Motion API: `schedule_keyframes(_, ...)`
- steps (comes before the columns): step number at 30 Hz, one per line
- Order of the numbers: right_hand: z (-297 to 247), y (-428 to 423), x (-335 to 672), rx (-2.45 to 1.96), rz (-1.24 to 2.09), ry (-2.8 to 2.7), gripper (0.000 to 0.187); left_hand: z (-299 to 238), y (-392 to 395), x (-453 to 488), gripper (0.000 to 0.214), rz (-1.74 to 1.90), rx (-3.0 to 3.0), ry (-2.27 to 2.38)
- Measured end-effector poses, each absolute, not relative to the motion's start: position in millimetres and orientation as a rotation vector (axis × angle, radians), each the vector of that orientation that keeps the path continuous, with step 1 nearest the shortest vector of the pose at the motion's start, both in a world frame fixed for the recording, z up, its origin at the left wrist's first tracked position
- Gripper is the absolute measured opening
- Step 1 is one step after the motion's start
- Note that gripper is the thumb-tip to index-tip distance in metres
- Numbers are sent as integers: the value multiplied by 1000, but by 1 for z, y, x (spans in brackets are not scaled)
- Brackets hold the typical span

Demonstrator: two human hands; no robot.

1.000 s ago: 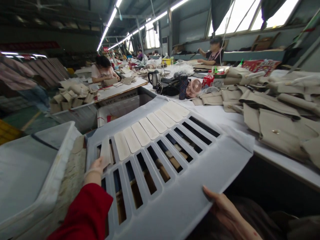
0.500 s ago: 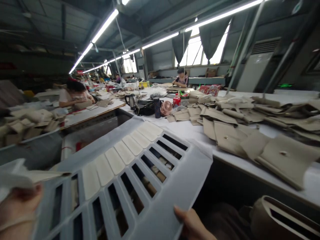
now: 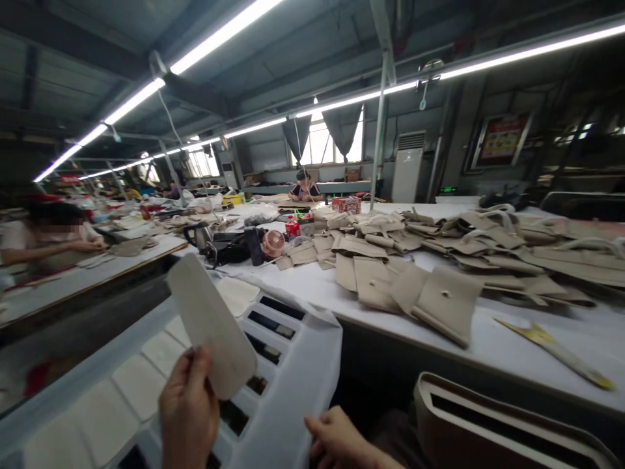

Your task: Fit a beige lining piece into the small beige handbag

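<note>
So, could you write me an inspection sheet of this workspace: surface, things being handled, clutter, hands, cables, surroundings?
Surface: white table, bearing a pile of beige goods.
Things handled: one pale panel, held up and tilted; other panels lie in a row on the grey slotted board.
Clutter: kettle, pink fan and red can together; a yellowish item, unidentified, at right.
Hands: left hand grips the panel; right hand is at the board's edge, contact unclear.
Cables: thin cord hanging below the lights.
Surroundings: window; one person beyond the table, another at left.
</note>
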State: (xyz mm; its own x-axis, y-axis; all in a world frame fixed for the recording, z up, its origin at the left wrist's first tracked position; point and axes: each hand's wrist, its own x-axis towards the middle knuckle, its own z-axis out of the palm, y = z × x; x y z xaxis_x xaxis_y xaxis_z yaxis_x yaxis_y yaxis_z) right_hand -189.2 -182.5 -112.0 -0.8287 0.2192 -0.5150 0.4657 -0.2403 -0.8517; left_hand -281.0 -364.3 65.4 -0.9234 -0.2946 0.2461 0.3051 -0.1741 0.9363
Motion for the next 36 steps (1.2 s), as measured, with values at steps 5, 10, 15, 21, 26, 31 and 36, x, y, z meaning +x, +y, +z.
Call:
schedule_keyframes(5, -1, -109, -123, 597, -2513, 2429, 48, 21, -267, -203, 32, -2066, -512, -2126)
schedule_keyframes(10, 99, -65, -65, 647, -2313, 2920, 70, 26, -184, -128, 21, -1544, -1306, -1952)
schedule_keyframes(15, 116, -28, -11, 912, -1680, 3360, 120, 46, -122, -88, 11, -1342, -1525, -1749)
schedule_keyframes(21, 116, 30, 48, 1104, -1094, 3668, 92, 68, -100, -76, 23, -1583, -2001, -1677)
schedule_keyframes(26, 102, 68, 76, 954, -840, 3701, 92, 75, -101, -119, 57, -1531, -1389, -1713)
schedule_keyframes(31, 72, 80, 75, 784, -852, 3673, 96, 63, -82, -151, 59, -1483, -1685, -2135)
schedule_keyframes(36, 44, 89, 65, 751, -754, 3643, 100, 30, -76, -155, 32, -1511, -1708, -2221)
